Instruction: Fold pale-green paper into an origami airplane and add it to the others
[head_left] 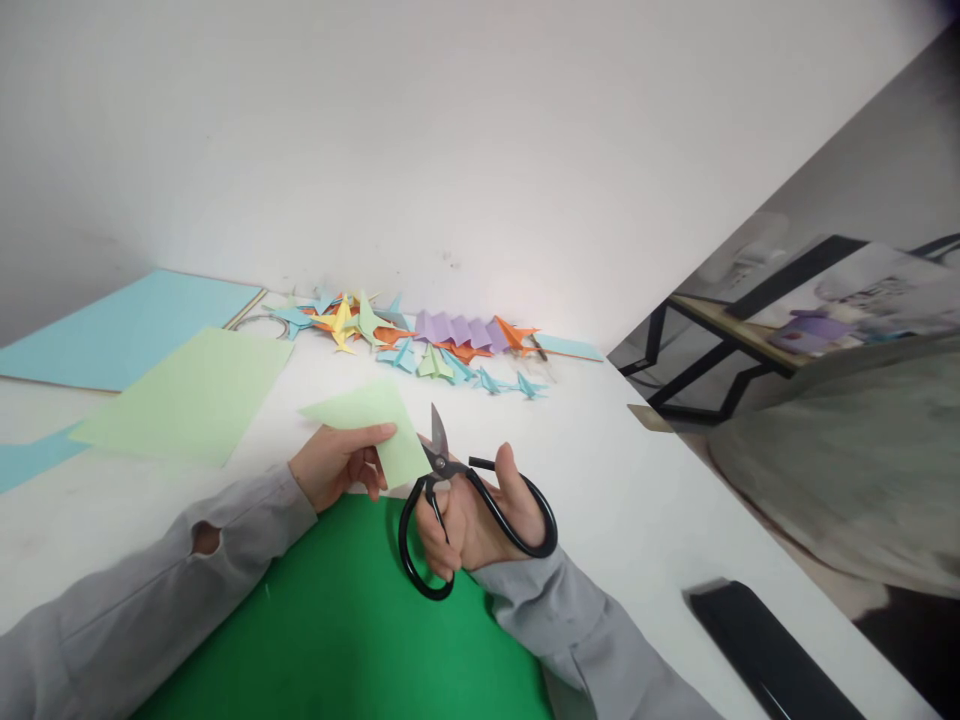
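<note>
My left hand [346,465] pinches a piece of light green paper [394,455] with the thumb on top and the fingers beneath. In my right hand [480,520] is a pair of scissors [440,463] with large black looped handles. My fingers go through one loop and my thumb through the other. The scissors' blades are parted, and one lies at the right edge of the paper; whether it is cutting into the paper I cannot tell. Under both hands lies a green mat [337,620] on the white table [600,500].
Folded paper cranes [364,320] and a pleated purple paper strip [457,330] lie along the wall. Light green paper [195,395] and blue sheets [135,325] are at the left. A black case [765,650] lies at the right, near the table edge. Another table [735,330] stands beyond.
</note>
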